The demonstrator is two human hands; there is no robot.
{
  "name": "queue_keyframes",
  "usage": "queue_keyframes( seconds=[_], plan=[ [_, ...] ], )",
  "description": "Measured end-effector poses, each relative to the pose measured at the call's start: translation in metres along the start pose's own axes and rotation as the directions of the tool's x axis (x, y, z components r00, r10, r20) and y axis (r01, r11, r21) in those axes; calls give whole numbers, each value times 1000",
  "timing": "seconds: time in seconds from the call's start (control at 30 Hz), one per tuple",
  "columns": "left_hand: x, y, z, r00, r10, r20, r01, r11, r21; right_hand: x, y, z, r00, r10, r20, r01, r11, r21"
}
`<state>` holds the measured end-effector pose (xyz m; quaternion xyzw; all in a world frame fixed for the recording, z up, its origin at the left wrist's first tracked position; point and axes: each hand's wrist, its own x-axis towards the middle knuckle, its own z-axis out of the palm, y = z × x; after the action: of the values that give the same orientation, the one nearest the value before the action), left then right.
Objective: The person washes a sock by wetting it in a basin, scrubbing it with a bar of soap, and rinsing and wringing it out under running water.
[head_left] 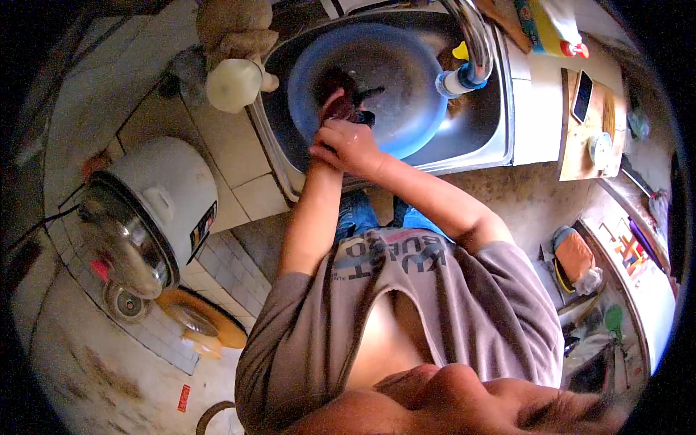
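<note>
A wide blue basin (428,119) sits in a metal sink. Over its near left side, my right hand (351,145) is closed around my left wrist, its fingers wrapped across it. Beyond it, my left hand (332,99) reaches into the basin among a dark reddish item (341,83) with black parts. Most of the left hand's fingers are hidden, and I cannot make out the item or whether that hand grips it. A metal faucet (478,51) with a blue and white end hangs over the basin's right side.
A white rice cooker (170,196) stands on the left, near a pale rounded object (233,85) at the sink's left edge. On the right are a wooden board (573,156) bearing a phone (582,96) and a small round container (600,150), with a yellow-labelled bottle (544,29) beyond.
</note>
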<state>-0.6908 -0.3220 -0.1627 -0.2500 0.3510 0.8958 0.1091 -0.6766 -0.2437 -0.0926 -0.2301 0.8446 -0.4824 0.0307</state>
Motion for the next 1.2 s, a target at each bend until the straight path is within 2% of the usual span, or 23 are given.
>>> queue_keyframes(
  seconds=[0.1, 0.2, 0.27, 0.3, 0.37, 0.4, 0.47, 0.5, 0.57, 0.6, 0.67, 0.73, 0.8, 0.83, 0.87, 0.9, 0.93, 1.0, 1.03, 1.07, 1.13, 1.17, 1.2],
  plan=[
    [19, -11, -10, 986, -141, -85, 136, 989, -61, 12, 21, 5, 998, -17, -55, 9, 991, -130],
    [32, -19, -19, 947, -278, -161, 258, 957, -132, 26, 79, 6, 951, 269, -151, -300, 922, -244],
    [26, -14, -8, 950, -193, -247, 192, 981, -26, 21, 128, -4, 807, 557, -196, -587, 792, -168],
    [24, -1, 8, 962, -195, -192, 187, 981, -59, 15, 136, -8, 788, 556, -266, -608, 772, -187],
    [13, 18, 17, 971, -185, -152, 169, 979, -109, 7, 146, -22, 658, 576, -485, -662, 750, -9],
    [10, 24, 10, 956, -233, -180, 227, 973, -51, -4, 151, -34, 650, 520, -555, -564, 819, 107],
    [6, 26, 2, 942, -268, -201, 276, 961, 11, -30, 171, -49, 767, 418, -488, -560, 807, -189],
    [-2, 21, -7, 922, -283, -266, 305, 951, 47, -37, 166, -54, 765, 420, -489, -563, 805, -189],
    [-4, 2, -38, 917, -220, -334, 270, 957, 109, -42, 154, -65, 926, 359, -118, -372, 815, -444],
    [-7, 2, -33, 916, -220, -336, 270, 957, 108, -36, 149, -66, 926, 359, -115, -371, 816, -443],
    [-13, 4, -13, 881, -171, -441, 254, 958, 135, -19, 135, -55, 854, 372, -364, -468, 855, -223],
    [-5, -4, -8, 863, -211, -459, 273, 959, 72, -18, 163, -14, 800, 511, -315, -580, 793, -187],
    [15, -17, -18, 843, -257, -473, 298, 955, 11, -14, 130, 12, 868, 407, -287, -497, 704, -507],
    [28, -33, -38, 907, -265, -328, 263, 963, -49, -11, 127, 23, 867, 408, -287, -499, 704, -505],
    [35, -42, -49, 952, -254, -174, 236, 965, -115, -10, 129, 34, 895, 399, -202, -438, 873, -217],
    [27, -29, -25, 941, -199, -272, 206, 979, -4, -9, 129, 42, 925, 359, -125, -348, 932, 104],
    [23, -21, -20, 942, -199, -272, 205, 979, -5, -7, 120, 42, 925, 358, -124, -347, 932, 103],
    [20, 0, -22, 979, -203, 30, 205, 969, -134, -1, 78, 25, 967, 242, -85, -237, 970, 63],
    [24, 5, -30, 977, -184, 110, 204, 954, -220, 3, 52, 11, 956, 280, -85, -269, 955, 126],
    [16, 17, -15, 988, -115, 106, 134, 973, -189, 3, 38, 4, 980, 192, -44, -189, 979, 72],
    [7, 27, -5, 973, -221, 63, 229, 951, -208, 2, 3, -9, 979, 185, 88, -188, 982, 27],
    [7, 27, -7, 966, -255, 49, 260, 941, -216, 3, -10, -14, 996, 73, 42, -72, 997, -43],
    [15, 15, -29, 933, -317, 171, 348, 917, -196, 5, -8, -11, 997, 70, 41, -69, 997, -43]
  ],
)
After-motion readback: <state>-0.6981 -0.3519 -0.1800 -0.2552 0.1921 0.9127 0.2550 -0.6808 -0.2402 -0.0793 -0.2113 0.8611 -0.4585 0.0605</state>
